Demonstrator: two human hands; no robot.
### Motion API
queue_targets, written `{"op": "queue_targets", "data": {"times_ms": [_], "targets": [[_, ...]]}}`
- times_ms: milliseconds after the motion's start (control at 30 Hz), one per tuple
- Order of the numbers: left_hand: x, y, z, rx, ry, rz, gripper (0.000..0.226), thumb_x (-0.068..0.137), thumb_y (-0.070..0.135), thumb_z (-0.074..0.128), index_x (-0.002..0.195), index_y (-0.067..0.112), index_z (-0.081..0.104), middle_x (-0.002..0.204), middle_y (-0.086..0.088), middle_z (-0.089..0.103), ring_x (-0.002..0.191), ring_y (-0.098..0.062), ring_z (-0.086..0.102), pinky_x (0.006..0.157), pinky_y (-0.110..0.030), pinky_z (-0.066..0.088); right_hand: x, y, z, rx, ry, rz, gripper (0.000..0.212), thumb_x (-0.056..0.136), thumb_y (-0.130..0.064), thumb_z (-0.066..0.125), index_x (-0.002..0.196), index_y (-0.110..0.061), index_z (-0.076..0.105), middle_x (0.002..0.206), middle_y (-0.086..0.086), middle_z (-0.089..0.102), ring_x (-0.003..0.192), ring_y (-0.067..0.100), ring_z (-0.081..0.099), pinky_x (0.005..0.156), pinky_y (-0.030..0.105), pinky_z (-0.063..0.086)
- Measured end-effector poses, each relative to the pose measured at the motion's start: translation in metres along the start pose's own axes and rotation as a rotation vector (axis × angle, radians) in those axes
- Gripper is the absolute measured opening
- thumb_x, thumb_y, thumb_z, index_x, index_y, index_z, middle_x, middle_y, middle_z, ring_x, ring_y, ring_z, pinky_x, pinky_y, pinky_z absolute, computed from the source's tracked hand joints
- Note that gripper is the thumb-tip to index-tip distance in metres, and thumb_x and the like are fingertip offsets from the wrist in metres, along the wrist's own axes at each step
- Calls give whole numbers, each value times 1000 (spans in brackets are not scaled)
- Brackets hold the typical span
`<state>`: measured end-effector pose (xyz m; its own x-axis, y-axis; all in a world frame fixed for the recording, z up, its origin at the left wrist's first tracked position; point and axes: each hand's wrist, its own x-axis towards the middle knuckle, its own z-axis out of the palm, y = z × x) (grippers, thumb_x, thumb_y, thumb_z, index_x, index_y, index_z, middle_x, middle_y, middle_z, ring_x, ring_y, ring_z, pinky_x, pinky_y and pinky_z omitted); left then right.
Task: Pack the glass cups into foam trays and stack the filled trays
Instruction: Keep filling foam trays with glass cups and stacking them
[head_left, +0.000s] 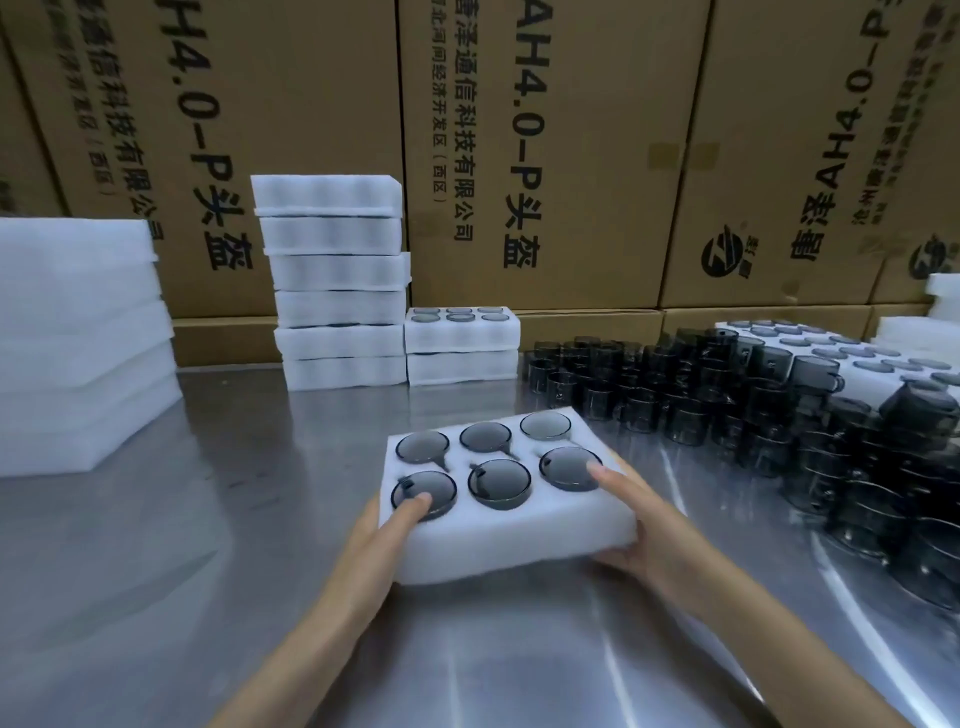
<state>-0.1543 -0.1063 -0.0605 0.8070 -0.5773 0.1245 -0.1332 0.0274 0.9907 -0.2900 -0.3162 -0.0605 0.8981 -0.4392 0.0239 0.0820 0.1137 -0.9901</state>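
Both hands (379, 540) (641, 535) grip the filled foam tray (498, 535), thumbs on top.

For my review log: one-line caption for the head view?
Both hands, left and right, hold a filled six-cup foam tray above the steel table, beside loose cups.

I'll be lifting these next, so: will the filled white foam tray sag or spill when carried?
The white foam tray looks thick, so probably stiff. Its six dark glass cups sit deep in holes, unlikely to tip. Left hand and right hand grip opposite ends.
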Motion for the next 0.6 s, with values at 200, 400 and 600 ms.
{"op": "queue_targets", "data": {"times_ms": [200, 400, 600], "targets": [[47, 13, 11, -250, 30, 163, 41, 90, 34, 52, 130, 30, 53, 124, 8, 64, 117, -13, 58, 102, -41, 42, 49, -16, -1, 242, 28, -23, 51, 70, -30, 72, 120, -32, 63, 111, 0, 70, 90, 17, 70, 61, 34, 57], [108, -16, 8, 261, 108, 102, 69, 95, 53, 39, 151, 20, 16, 156, 7, 20, 143, -10, 19, 116, -23, 7, 136, -60, 3, 292, 185, -49, 48, 75, -27, 67, 122, -15, 61, 105, 6, 70, 89, 21, 67, 66, 32, 58], [129, -64, 3, 1191, 1, 175, 67, 93, 59, 27, 151, 33, 5, 160, -2, -7, 146, -12, -2, 117, -34, 1, 249, -95, 10, 413, 334, -108, 44, 83, -20, 65, 126, -15, 57, 119, 10, 63, 106, 27, 62, 79, 39, 54]]}}
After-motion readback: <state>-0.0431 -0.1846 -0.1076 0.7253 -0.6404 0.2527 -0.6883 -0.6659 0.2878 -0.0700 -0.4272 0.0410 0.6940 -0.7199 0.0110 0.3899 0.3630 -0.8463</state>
